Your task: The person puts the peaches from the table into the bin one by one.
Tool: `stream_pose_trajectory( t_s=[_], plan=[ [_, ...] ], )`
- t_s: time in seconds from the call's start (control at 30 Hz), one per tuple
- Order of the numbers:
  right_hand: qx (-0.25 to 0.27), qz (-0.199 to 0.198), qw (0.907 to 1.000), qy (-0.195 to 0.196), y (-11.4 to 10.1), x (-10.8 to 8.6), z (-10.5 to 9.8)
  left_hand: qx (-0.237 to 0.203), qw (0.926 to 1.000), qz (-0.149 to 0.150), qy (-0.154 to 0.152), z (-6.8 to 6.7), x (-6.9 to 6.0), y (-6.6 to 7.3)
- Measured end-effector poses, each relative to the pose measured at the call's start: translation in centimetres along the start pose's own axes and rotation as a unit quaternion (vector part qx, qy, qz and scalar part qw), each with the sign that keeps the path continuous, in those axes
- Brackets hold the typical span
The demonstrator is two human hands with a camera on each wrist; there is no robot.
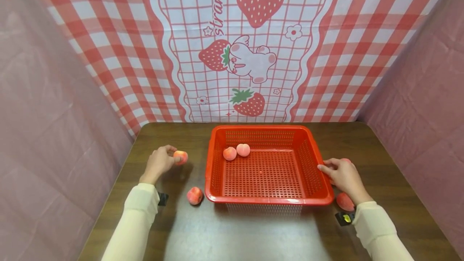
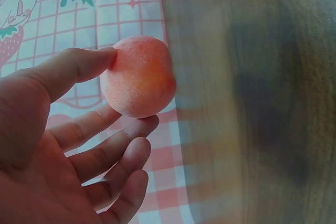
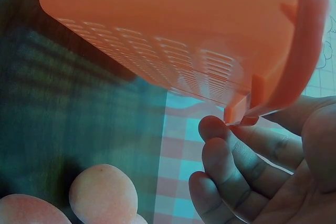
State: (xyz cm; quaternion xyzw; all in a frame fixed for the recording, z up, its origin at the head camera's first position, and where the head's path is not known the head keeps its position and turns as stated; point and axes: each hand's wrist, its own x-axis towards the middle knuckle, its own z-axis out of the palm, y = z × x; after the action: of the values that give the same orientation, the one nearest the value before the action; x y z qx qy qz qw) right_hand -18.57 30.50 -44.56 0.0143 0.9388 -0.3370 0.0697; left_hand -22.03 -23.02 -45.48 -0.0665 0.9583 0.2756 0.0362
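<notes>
Head view: Left hand (image 1: 159,163), between the counter's (image 1: 152,249) left edge and the basket (image 1: 253,201), pinches a peach (image 1: 181,157); grip narrowed to the fruit. Loose peach (image 1: 195,195) on the counter, just outside the basket's near left corner. Two peaches (image 1: 230,154) inside, at its far left corner. Right hand (image 1: 344,175) holds the basket's right rim; one peach (image 1: 345,201) near the wrist, another partly hidden behind the hand.

Left wrist view: thumb on one side of the pinched peach, fingertips on the other.

Right wrist view: grip on the rim, thumb partly hidden behind it; peaches at the lower left, one cut off by the frame.
</notes>
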Motion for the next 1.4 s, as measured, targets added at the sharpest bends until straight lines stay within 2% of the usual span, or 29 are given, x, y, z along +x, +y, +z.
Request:
stream_pose_trajectory(
  t_s=[0.17, 0.53, 0.9, 1.23, 1.4],
  plan=[
    [-0.001, -0.001, 1.0, -0.001, 0.0, 0.0, 0.1, -0.01, 0.9999, 0.001, 0.007, -0.1, 0.1, 0.4],
    [-0.003, -0.004, 1.0, 0.0, 0.0, 0.0, 0.1, -0.024, 0.9985, 0.0, 0.048, -0.4, 0.1, 1.1],
    [-0.004, -0.015, 0.9999, 0.006, -0.1, -0.1, 0.2, -0.042, 0.9968, 0.007, 0.067, -0.9, 0.2, 2.2],
    [-0.001, -0.01, 0.9999, -0.003, -0.1, -0.1, -0.1, -0.043, 0.9954, 0.035, 0.078, -1.9, 0.7, 4.5],
    [0.003, 0.001, 0.9999, -0.016, -0.1, -0.1, -0.1, -0.047, 0.9956, 0.037, 0.072, -2.2, 0.9, 5.6]
  ],
)
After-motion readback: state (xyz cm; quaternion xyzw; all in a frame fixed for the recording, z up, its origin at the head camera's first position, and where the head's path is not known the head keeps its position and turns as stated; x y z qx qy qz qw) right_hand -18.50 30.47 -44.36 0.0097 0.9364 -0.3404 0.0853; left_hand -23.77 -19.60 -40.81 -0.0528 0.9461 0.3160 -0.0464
